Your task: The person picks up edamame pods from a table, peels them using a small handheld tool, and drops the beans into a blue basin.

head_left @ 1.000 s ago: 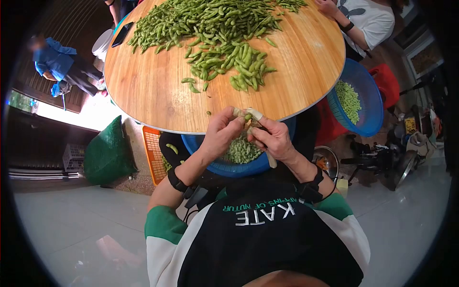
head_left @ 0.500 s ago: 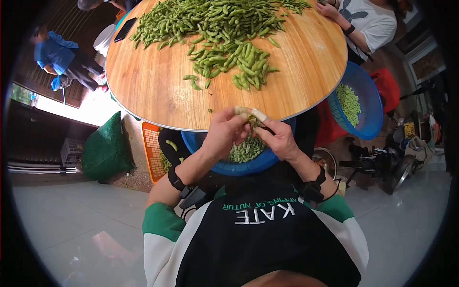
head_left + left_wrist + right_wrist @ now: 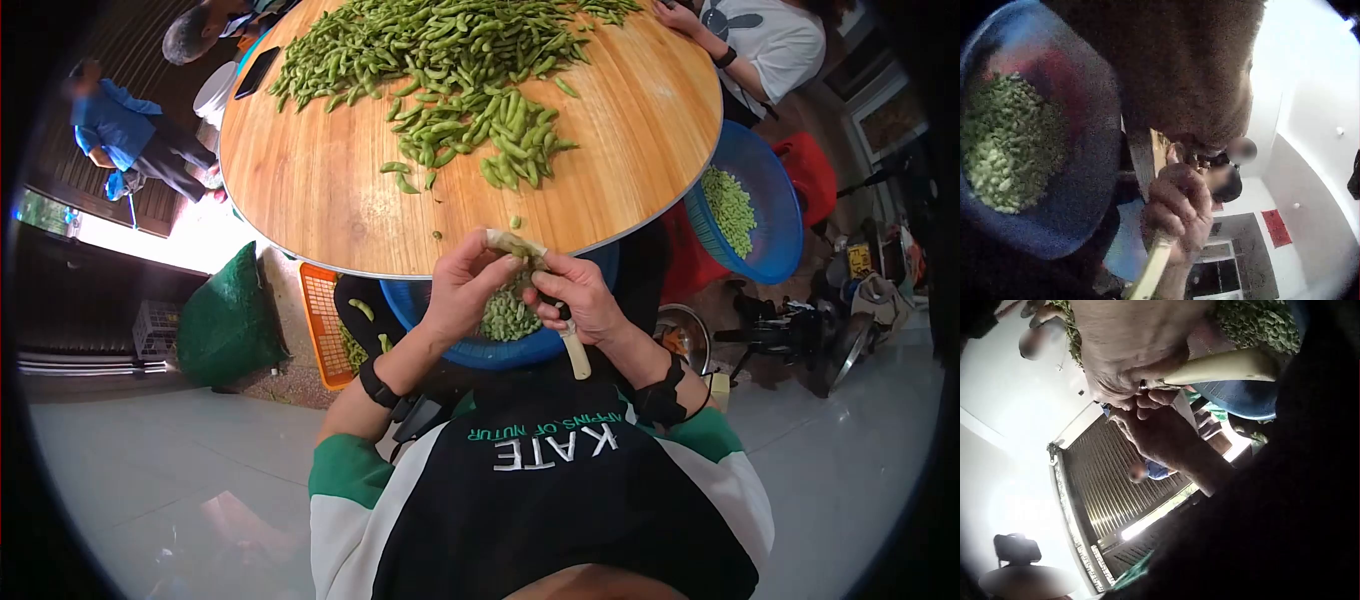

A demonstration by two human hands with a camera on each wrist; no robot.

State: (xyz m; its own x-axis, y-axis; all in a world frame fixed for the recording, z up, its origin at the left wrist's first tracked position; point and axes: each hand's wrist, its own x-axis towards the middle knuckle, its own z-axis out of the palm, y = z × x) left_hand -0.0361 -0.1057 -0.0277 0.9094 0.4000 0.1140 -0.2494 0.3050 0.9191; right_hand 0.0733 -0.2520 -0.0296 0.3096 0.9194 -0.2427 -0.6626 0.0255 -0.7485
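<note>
In the head view my left hand (image 3: pixel 468 288) pinches a green soybean pod (image 3: pixel 522 252) in front of the table edge. My right hand (image 3: pixel 582 296) meets it there, fingers curled round a tool with a cream handle (image 3: pixel 577 354) that sticks out below the palm; its working end is hidden. Pale wraps cover both index fingers. The same cream handle shows large in the right wrist view. Under the hands stands a blue basin (image 3: pixel 470 352) with shelled beans (image 3: pixel 508 316) in it. A single bean (image 3: pixel 515 222) lies on the wood just beyond my fingers.
A large heap of pods (image 3: pixel 430 50) covers the far side of the round wooden table (image 3: pixel 310 180). A phone (image 3: pixel 258 72) lies at its left edge. A second blue basin (image 3: pixel 775 235) stands right, an orange basket (image 3: pixel 320 325) left. Other people are around the table.
The cream handle has swung out into fuller view below my right hand. A bean now lies on the table ahead of the fingers. At upper left a person's head has come into view.
</note>
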